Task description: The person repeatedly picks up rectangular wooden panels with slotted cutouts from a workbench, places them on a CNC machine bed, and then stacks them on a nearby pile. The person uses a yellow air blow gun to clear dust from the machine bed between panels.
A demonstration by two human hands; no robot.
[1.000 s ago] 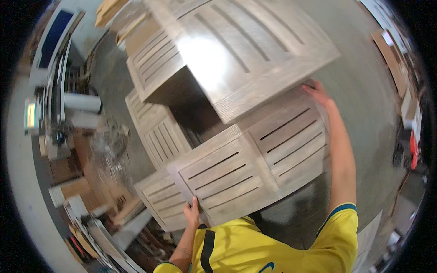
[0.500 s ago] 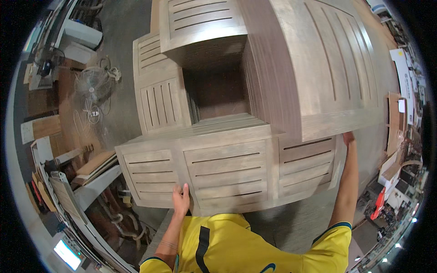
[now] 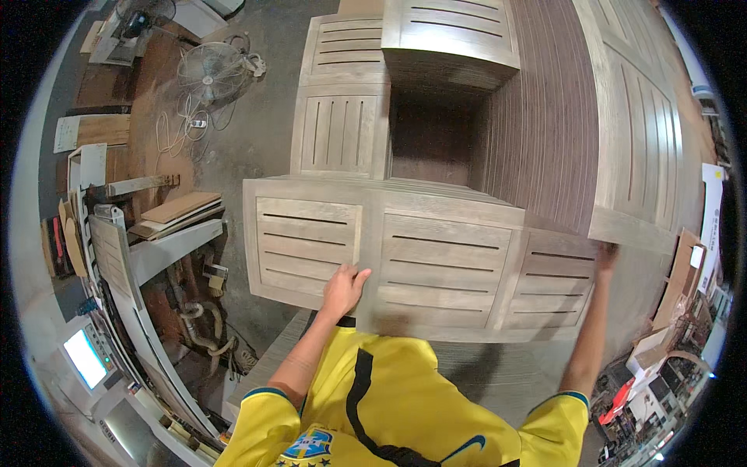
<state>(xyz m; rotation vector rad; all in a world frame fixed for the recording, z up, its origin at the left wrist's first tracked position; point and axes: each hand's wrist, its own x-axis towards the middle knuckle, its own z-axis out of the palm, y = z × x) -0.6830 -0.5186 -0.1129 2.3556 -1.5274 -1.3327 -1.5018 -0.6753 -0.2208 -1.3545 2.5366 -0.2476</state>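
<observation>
A long slatted wooden panel (image 3: pixel 373 233), grey-brown with three slotted sections, lies across in front of me on a stack of similar pieces. My left hand (image 3: pixel 344 289) rests on its face near the left divider, thumb held out to the side. At the panel's right end is my right hand (image 3: pixel 606 255), in shadow beside the corner of a taller stack; its fingers are mostly hidden, so I cannot see whether they grip the edge.
A tall stack of slatted panels (image 3: pixel 556 117) rises at the right, and shorter stacks (image 3: pixel 340 128) stand beyond. Between them is a dark gap (image 3: pixel 432 140). On the left are a floor fan (image 3: pixel 208 78) with loose cable, boards (image 3: pixel 179 208) and a lit screen (image 3: pixel 85 358).
My view has shifted, so the stacks sit farther right and the fan shows more fully. My left hand has moved up the panel's face, away from its near edge. My right hand stays at the right end.
</observation>
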